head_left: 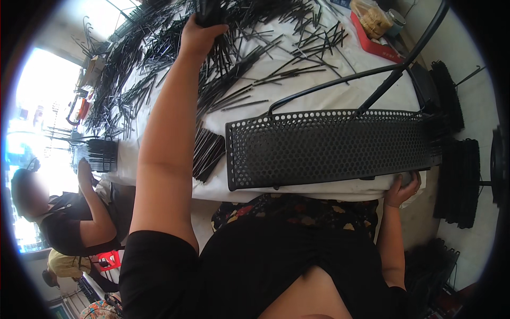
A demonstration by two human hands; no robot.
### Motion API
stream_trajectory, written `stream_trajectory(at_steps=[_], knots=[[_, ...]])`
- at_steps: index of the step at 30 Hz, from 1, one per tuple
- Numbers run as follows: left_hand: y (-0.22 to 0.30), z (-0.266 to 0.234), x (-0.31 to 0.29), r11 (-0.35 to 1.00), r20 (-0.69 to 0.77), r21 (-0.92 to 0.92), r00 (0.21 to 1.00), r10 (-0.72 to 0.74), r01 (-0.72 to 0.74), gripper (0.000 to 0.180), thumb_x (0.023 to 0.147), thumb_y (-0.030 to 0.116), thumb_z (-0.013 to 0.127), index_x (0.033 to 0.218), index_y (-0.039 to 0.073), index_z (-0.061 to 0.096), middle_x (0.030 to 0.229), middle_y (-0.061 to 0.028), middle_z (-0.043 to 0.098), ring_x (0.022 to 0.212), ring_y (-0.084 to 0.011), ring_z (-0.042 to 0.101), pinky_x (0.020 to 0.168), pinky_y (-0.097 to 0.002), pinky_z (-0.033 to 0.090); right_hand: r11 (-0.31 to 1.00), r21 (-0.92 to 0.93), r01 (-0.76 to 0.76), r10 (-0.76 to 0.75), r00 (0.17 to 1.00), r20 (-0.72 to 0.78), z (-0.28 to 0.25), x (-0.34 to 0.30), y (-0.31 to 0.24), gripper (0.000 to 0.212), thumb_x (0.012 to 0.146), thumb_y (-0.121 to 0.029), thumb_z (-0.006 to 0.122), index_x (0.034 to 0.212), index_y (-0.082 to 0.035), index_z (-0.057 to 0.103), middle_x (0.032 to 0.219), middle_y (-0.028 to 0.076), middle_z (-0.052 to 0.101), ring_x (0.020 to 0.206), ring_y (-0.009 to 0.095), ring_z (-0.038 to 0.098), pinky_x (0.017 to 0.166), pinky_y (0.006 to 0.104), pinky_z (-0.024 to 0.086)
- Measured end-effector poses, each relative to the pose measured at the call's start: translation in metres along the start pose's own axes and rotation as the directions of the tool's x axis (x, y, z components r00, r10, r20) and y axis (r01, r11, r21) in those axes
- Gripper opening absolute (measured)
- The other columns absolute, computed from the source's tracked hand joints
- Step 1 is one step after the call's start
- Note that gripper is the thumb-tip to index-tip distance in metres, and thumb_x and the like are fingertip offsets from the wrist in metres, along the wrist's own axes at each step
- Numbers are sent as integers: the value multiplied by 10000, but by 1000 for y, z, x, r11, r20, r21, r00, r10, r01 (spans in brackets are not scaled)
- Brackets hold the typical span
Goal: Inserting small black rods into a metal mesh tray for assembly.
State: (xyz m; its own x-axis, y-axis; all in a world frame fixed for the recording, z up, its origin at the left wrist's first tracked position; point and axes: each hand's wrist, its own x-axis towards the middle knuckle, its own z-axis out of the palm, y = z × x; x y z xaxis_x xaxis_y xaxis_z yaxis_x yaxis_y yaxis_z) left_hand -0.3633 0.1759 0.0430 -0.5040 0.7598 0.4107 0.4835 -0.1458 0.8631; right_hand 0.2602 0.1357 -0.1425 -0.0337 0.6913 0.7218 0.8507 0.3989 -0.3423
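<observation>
My left hand (201,36) is stretched out over the far side of the table, closed around a bundle of dark strips (209,11). Its thumb points to the right, and the fingertips are hidden behind the bundle. Under and around it lies a large loose heap of thin black strips (154,45). In front of me a long black perforated metal basket (319,146) lies along the near table edge. My right hand (402,190) is by the basket's lower right corner, its fingers curled; what they hold is hard to make out. A stack of short black strips (208,154) sits left of the basket.
The white-covered table (329,98) carries a bent black tube frame (334,82) behind the basket. At the far right is a red tray (374,48) with packaged goods. Black racks (459,183) stand on the right. Another person (79,218) works at the left beside a black basket (102,155).
</observation>
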Motion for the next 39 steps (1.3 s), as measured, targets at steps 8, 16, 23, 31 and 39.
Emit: stream_trajectory(at_steps=[8,16,23,31,39], knots=[[60,-16,28,945,203,285,974,102,-158,1008,695,-1,706,1520,102,136,1254,-227,550,1007,-258,602,819,-380,537,999,40,8,-7,999,-42,-2,-10,5,466,870,-226,581,1229,42,452,1265,202,452,1182,364,421,1011,493,326],[17,0,-29,125,497,857,739,-455,-500,1063,750,29,615,1531,274,-62,1276,-300,496,1029,-409,630,867,-469,522,999,45,23,-21,998,-54,4,-2,4,468,839,-200,587,1217,46,463,1252,199,462,1177,365,429,1010,483,334],[66,-30,13,365,363,882,924,-120,-299,412,725,138,622,1118,30,563,998,-213,667,965,-381,640,827,-466,502,999,32,3,-2,999,-32,0,-3,5,417,847,-239,565,1157,38,534,1210,212,523,1119,371,489,983,474,363],[17,-13,-33,305,305,935,854,-422,-183,383,714,138,601,1085,44,613,1056,-200,668,1011,-358,639,843,-433,515,1000,2,24,-24,1000,-20,-1,-1,5,420,878,-270,561,1163,37,532,1209,209,514,1118,371,492,967,481,381],[52,-45,-62,579,269,-526,768,-582,623,207,791,77,618,968,-29,592,726,-99,616,593,-225,630,557,-390,556,999,-30,-40,42,998,44,-12,-2,5,375,843,-168,614,1165,6,532,1203,174,521,1118,336,496,978,439,377]])
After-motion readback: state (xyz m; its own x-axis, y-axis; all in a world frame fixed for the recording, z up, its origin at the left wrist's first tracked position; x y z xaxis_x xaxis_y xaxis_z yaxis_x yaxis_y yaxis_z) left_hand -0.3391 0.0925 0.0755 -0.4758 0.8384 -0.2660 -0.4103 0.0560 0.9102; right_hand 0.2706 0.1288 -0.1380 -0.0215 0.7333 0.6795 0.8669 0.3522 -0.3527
